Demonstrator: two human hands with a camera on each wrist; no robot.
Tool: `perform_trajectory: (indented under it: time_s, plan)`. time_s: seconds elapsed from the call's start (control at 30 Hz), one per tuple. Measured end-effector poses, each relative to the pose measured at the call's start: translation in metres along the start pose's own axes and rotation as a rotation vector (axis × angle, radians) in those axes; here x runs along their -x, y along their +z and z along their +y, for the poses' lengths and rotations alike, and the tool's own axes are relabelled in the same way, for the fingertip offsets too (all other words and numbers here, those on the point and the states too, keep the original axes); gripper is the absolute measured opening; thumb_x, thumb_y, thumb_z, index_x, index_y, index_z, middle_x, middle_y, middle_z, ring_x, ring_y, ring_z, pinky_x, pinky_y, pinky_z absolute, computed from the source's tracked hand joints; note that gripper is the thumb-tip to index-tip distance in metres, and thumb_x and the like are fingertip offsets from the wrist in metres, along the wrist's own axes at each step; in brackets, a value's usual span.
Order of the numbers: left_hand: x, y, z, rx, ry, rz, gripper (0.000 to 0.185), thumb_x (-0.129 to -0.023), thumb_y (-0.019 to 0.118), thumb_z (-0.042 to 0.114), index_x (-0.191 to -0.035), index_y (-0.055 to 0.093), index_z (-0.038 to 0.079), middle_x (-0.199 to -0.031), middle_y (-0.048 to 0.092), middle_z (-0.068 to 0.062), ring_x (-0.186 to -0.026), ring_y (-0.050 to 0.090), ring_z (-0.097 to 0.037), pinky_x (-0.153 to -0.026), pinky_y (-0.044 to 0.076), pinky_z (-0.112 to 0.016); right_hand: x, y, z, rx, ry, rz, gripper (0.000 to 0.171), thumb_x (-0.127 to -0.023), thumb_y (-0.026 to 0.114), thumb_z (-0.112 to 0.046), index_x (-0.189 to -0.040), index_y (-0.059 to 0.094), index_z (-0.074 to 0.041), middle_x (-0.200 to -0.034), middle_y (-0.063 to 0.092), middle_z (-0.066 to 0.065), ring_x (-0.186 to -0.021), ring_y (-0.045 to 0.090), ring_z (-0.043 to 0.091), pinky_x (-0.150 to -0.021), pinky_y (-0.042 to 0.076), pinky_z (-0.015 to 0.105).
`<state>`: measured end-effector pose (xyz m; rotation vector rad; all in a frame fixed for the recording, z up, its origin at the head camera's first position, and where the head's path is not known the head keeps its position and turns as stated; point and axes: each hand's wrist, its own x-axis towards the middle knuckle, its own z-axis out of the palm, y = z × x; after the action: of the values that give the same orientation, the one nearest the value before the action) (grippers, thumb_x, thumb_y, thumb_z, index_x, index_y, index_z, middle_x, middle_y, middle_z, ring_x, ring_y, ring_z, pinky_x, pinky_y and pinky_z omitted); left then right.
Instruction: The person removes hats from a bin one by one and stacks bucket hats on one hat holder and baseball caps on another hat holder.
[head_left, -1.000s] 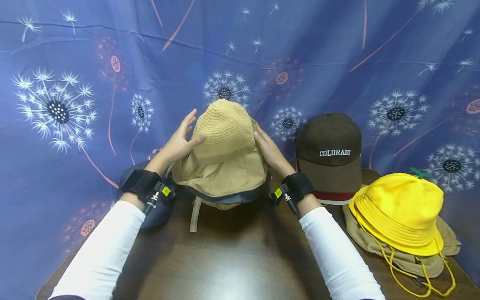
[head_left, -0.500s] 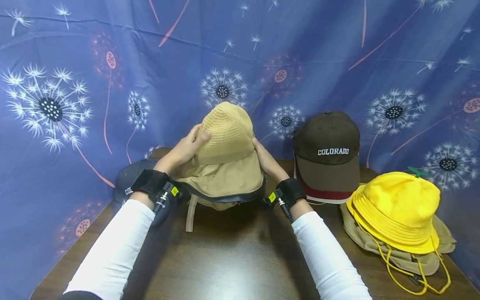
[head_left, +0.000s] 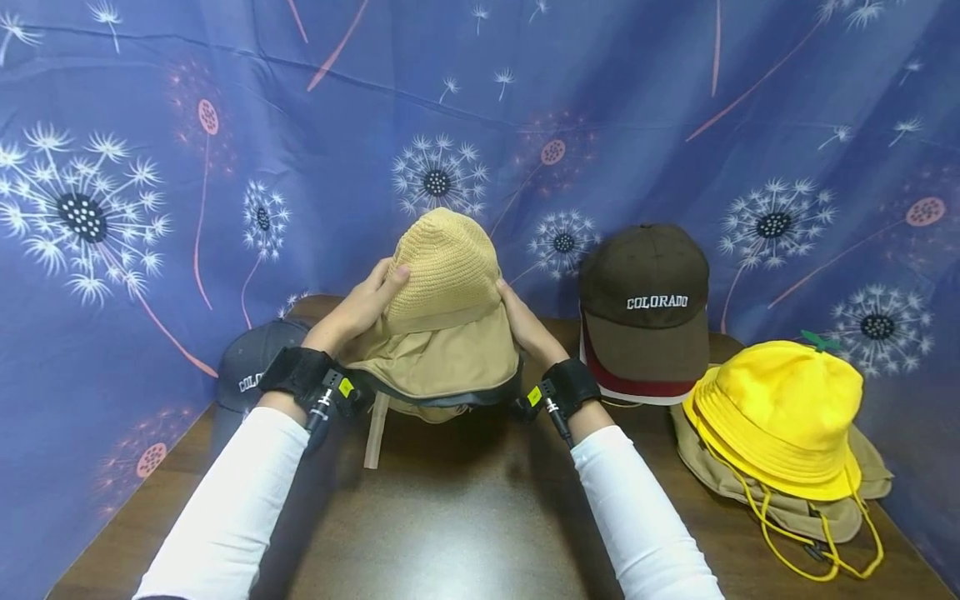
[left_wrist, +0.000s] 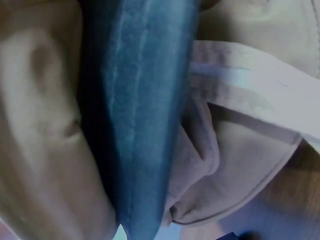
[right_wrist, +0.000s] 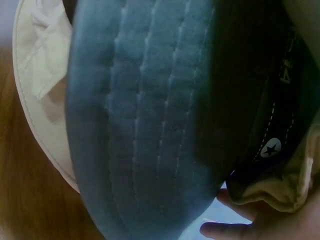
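Observation:
A tan hat (head_left: 448, 267) with a knitted crown and cloth brim tops a stack at the middle of the table. Under it shows a dark blue brim (head_left: 450, 398), filling the left wrist view (left_wrist: 140, 110) and the right wrist view (right_wrist: 145, 125). My left hand (head_left: 362, 307) grips the crown's left side, thumb on the knit. On the crown's right side my right hand (head_left: 525, 325) holds it, its fingertips (right_wrist: 225, 231) curled under tan fabric. A pale strap (head_left: 372, 437) hangs from the stack onto the table.
A navy cap (head_left: 251, 371) lies left of the stack. A brown "COLORADO" cap (head_left: 648, 300) stands on another cap at the right. Further right a yellow bucket hat (head_left: 780, 408) sits on a khaki hat (head_left: 817, 517). A dark wooden table (head_left: 450, 533) extends toward me, with a blue curtain behind.
Both hands closed in on the tan hat's crown. The left hand's spread fingers now wrap it, and the right hand slid lower on the side.

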<state>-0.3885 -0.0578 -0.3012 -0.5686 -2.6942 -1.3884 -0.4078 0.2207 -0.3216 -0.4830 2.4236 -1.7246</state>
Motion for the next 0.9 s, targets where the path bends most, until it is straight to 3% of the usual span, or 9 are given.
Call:
perform_trajectory:
  time_s: [0.27,0.4,0.5,0.57,0.63,0.7,0.8,0.87,0.9]
  plan:
    - [0.004,-0.004,0.006,0.004,-0.007,-0.011,0.082,-0.087,0.019,0.079,-0.153,0.009,0.031,-0.160,0.022,-0.011,-0.146,0.025,-0.039,-0.117,0.022,-0.062,0.003,0.002,-0.002,-0.027,0.004,-0.023,0.070,-0.100,0.009,-0.059,-0.144,0.035,-0.011,-0.143,0.047,0.012,-0.133,0.044,0.026,-0.120,0.026,0.040]
    - [0.003,-0.006,0.010,-0.009,0.013,-0.018,0.085,-0.087,0.018,0.079,-0.154,0.008,0.028,-0.160,0.021,-0.012,-0.147,0.024,-0.039,-0.117,0.021,-0.061,0.003,-0.001,-0.007,0.006,-0.020,-0.045,0.067,-0.100,0.008,-0.058,-0.150,0.026,-0.018,-0.147,0.042,0.006,-0.131,0.044,0.015,-0.118,0.028,0.034]
    - [0.002,-0.007,0.012,-0.028,0.020,-0.016,0.085,-0.087,0.018,0.079,-0.154,0.006,0.029,-0.161,0.020,-0.013,-0.146,0.024,-0.040,-0.117,0.022,-0.062,0.004,-0.005,-0.011,0.000,-0.034,-0.059,0.063,-0.101,0.009,-0.057,-0.150,0.027,-0.022,-0.128,0.059,0.003,-0.105,0.061,0.009,-0.100,0.046,0.028]
    - [0.002,-0.007,0.013,-0.046,0.014,-0.017,0.084,-0.087,0.017,0.079,-0.154,0.002,0.031,-0.161,0.018,-0.013,-0.146,0.023,-0.041,-0.117,0.022,-0.062,0.005,-0.007,-0.012,0.003,-0.042,-0.044,0.061,-0.101,0.011,-0.056,-0.145,0.034,-0.020,-0.107,0.065,0.000,-0.085,0.064,0.007,-0.084,0.052,0.024]
    - [0.003,-0.006,0.013,-0.058,0.011,-0.015,0.084,-0.086,0.014,0.080,-0.154,-0.002,0.034,-0.163,0.014,-0.012,-0.147,0.022,-0.042,-0.117,0.021,-0.063,0.007,-0.009,-0.013,0.017,-0.042,-0.016,0.058,-0.102,0.014,-0.055,-0.143,0.035,-0.020,-0.098,0.064,-0.001,-0.079,0.064,0.009,-0.078,0.054,0.026]
    - [0.006,-0.005,0.014,-0.077,0.016,-0.003,0.086,-0.084,0.011,0.082,-0.154,-0.006,0.034,-0.163,0.010,-0.011,-0.147,0.019,-0.042,-0.117,0.019,-0.063,0.009,-0.009,-0.015,0.068,-0.040,0.018,0.060,-0.102,0.016,-0.055,-0.146,0.032,-0.017,-0.120,0.061,0.001,-0.103,0.062,0.011,-0.095,0.050,0.029]
    - [0.012,-0.007,0.019,-0.107,0.025,0.040,0.090,-0.082,0.008,0.084,-0.153,-0.009,0.031,-0.164,0.005,-0.011,-0.148,0.015,-0.043,-0.117,0.016,-0.065,0.018,-0.009,-0.017,0.183,-0.015,0.081,0.065,-0.101,0.018,-0.058,-0.154,0.017,-0.020,-0.154,0.034,0.004,-0.141,0.036,0.018,-0.119,0.029,0.038]
    - [0.018,-0.008,0.026,-0.134,0.025,0.127,0.091,-0.084,0.009,0.083,-0.154,-0.006,0.028,-0.163,0.006,-0.013,-0.149,0.013,-0.043,-0.118,0.012,-0.065,0.024,-0.008,-0.018,0.265,-0.007,0.120,0.067,-0.100,0.019,-0.058,-0.155,0.013,-0.019,-0.163,0.015,0.000,-0.151,0.014,0.019,-0.125,0.014,0.040]
    - [0.022,-0.009,0.031,-0.134,0.021,0.194,0.089,-0.086,0.013,0.081,-0.155,-0.002,0.027,-0.163,0.010,-0.014,-0.148,0.015,-0.042,-0.118,0.013,-0.065,0.029,-0.009,-0.019,0.320,-0.002,0.141,0.067,-0.100,0.019,-0.058,-0.155,0.013,-0.019,-0.163,0.015,0.001,-0.152,0.013,0.021,-0.125,0.014,0.042]
